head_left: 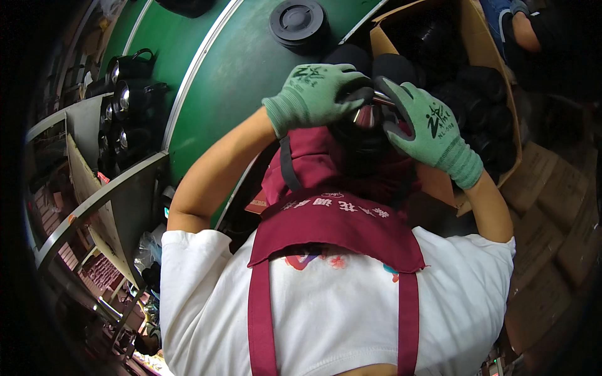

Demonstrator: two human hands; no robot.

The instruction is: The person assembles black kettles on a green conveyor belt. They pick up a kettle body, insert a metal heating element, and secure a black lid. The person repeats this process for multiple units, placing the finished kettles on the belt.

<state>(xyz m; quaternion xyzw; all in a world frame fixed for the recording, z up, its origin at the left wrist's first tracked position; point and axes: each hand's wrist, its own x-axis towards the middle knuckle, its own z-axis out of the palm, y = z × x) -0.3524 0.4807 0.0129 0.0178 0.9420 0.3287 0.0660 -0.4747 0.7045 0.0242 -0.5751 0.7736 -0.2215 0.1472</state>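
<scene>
My left hand point(323, 94), in a green knit glove with a dark coated palm, has its fingers curled at a round black vessel with a shiny metal part point(367, 117). From the other side my right hand point(428, 125), gloved the same way, grips the vessel's rim with its thumb and fingers. The vessel is held in front of my maroon apron point(338, 219). Its lower part is dark, and its exact kind is hard to make out. Several black rounded things point(394, 66) lie just beyond my hands.
A green work table point(226, 81) with a pale metal strip stretches ahead and left. Stacked black discs point(299, 25) sit on it. At the right stands an open carton point(515, 135) of black round items, near brown boxes point(533, 250). Black pots point(128, 97) are at the left. Another person's arm point(525, 32) shows top right.
</scene>
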